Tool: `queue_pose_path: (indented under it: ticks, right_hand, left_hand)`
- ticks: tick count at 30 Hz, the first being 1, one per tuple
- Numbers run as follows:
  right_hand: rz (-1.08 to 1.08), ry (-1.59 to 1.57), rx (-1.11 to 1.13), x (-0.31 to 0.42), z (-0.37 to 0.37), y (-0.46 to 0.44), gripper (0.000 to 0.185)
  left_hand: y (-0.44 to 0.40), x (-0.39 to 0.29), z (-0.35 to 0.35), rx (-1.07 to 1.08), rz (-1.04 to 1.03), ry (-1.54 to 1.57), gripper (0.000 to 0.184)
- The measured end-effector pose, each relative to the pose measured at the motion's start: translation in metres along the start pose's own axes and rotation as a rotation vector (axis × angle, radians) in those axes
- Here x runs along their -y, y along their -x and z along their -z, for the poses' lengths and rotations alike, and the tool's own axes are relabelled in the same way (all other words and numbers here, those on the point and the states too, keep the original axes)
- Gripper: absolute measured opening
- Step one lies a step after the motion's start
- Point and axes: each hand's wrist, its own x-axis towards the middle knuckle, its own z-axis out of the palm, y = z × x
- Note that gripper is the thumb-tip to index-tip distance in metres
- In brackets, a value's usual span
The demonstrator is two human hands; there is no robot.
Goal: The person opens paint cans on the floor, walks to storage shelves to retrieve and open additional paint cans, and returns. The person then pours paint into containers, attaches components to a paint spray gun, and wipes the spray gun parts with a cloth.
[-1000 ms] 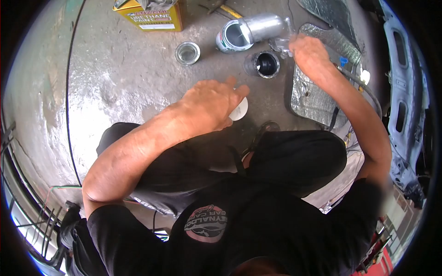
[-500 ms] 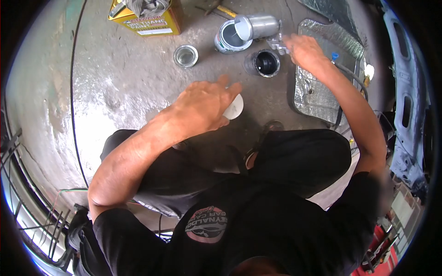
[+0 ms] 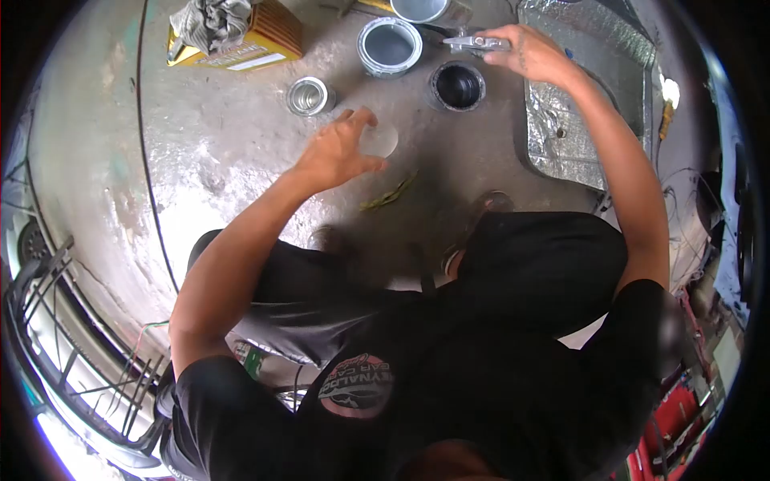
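My right hand (image 3: 529,53) grips the handle end of a metal spray gun (image 3: 475,42). Its silver cup (image 3: 421,8) is partly cut off by the top edge. Just below the gun stands a dark-coated open can (image 3: 458,86), and left of that a larger open can of grey paint (image 3: 390,48). My left hand (image 3: 341,148) is low over the floor, thumb and fingers apart around a pale round lid-like disc (image 3: 385,143); small gaps show at the fingertips. A small open tin (image 3: 310,96) with clear contents stands beyond it.
A yellow thinner can (image 3: 261,44) with a grey rag (image 3: 212,24) on top stands at the upper left. Silver foil-faced panels (image 3: 565,132) lie at the right. A dark hose (image 3: 144,160) runs along the left floor; a greenish strip (image 3: 391,192) lies near my feet.
The spray gun's cup has moved up and away from over the paint can. My left hand has reached lower and its fingers have spread around the pale disc. The view has shifted.
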Motion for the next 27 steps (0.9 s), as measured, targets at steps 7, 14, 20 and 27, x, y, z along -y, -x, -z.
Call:
queue_pose_path:
  ticks: [7,14,20,27]
  right_hand:
    - [0.000,-0.314,-0.006,-0.029,0.009,-0.007,0.075]
    - [-0.039,-0.580,0.026,-0.014,0.017,0.003,0.053]
    - [-0.057,-0.645,-0.036,0.004,0.023,0.011,0.060]
    - [0.115,-0.749,0.045,0.017,0.036,0.011,0.044]
  left_hand:
    - [-0.044,0.058,-0.077,-0.058,0.044,-0.159,0.069]
    - [-0.046,0.021,-0.089,-0.051,0.193,-0.248,0.062]
    - [-0.050,0.009,0.103,-0.794,-0.296,-0.647,0.052]
    - [-0.062,0.054,0.180,-0.874,0.255,-0.494,0.050]
